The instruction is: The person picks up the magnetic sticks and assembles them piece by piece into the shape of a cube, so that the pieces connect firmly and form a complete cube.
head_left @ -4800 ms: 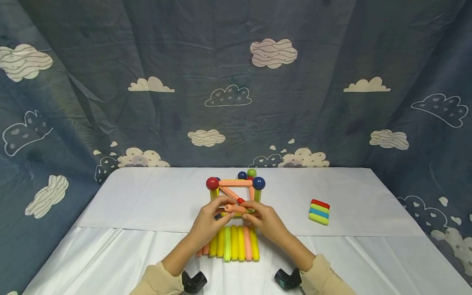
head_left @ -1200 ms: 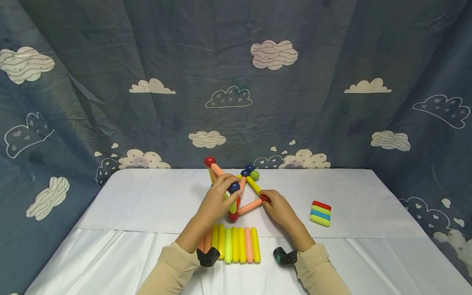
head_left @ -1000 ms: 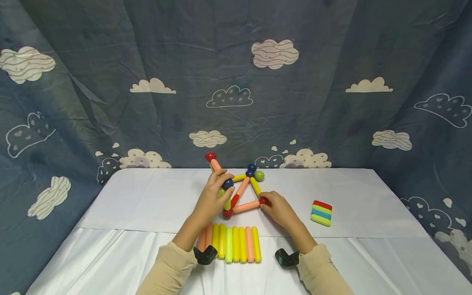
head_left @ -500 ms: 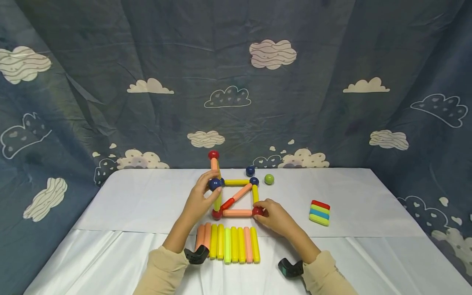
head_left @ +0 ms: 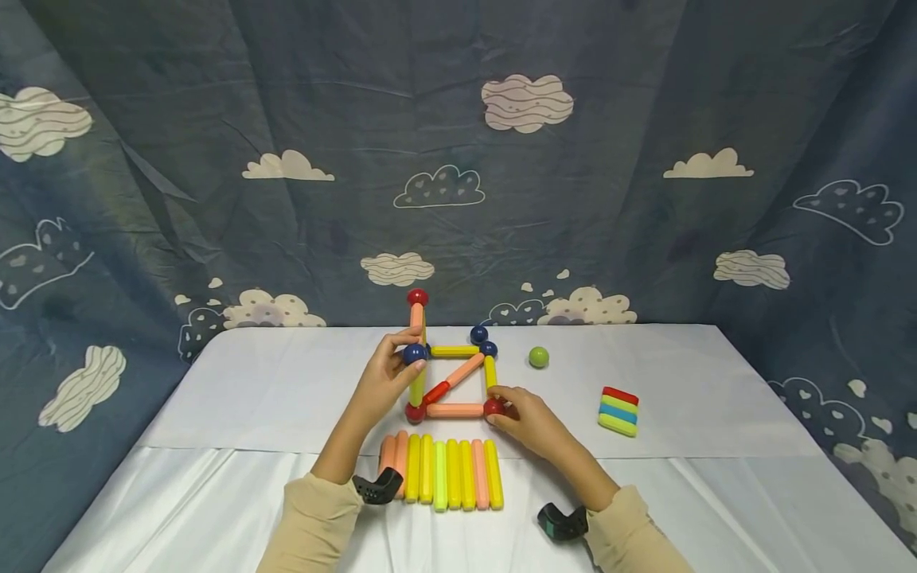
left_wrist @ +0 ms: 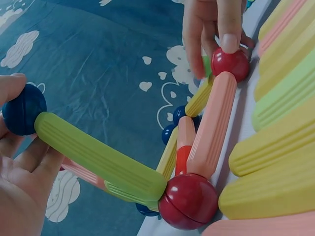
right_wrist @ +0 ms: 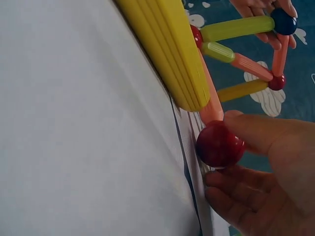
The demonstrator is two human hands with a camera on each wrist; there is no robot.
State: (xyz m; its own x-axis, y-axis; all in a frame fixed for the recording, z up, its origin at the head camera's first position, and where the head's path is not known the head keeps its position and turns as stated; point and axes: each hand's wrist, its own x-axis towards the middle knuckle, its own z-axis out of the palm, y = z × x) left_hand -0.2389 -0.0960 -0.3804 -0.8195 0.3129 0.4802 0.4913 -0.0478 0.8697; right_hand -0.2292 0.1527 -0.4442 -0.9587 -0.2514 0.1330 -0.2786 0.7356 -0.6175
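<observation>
A frame of magnetic rods and balls stands mid-table in the head view. My left hand [head_left: 383,374] grips a blue ball [head_left: 415,354] between thumb and fingers, atop a light-green rod [left_wrist: 103,152] rising from the base's near-left red ball [left_wrist: 189,201]. My right hand [head_left: 533,418] pinches the red ball [right_wrist: 220,144] at the near-right base corner. Orange rod [head_left: 455,411] joins these two corners. Across the square base runs a diagonal of an orange rod [head_left: 466,367] and a short red piece [head_left: 437,391]. Another red ball [head_left: 418,297] tops the upright left side.
Several yellow, orange and green rods [head_left: 454,475] lie in a row at the front. A loose green ball [head_left: 539,357] sits back right. One blue ball [head_left: 479,334] is beside the back-right corner. Short coloured pieces [head_left: 618,411] lie stacked at right.
The hands no longer hold an orange rod in front of the frame. The frame has turned, its upright side now at left and the base diagonal showing. The green ball has rolled right.
</observation>
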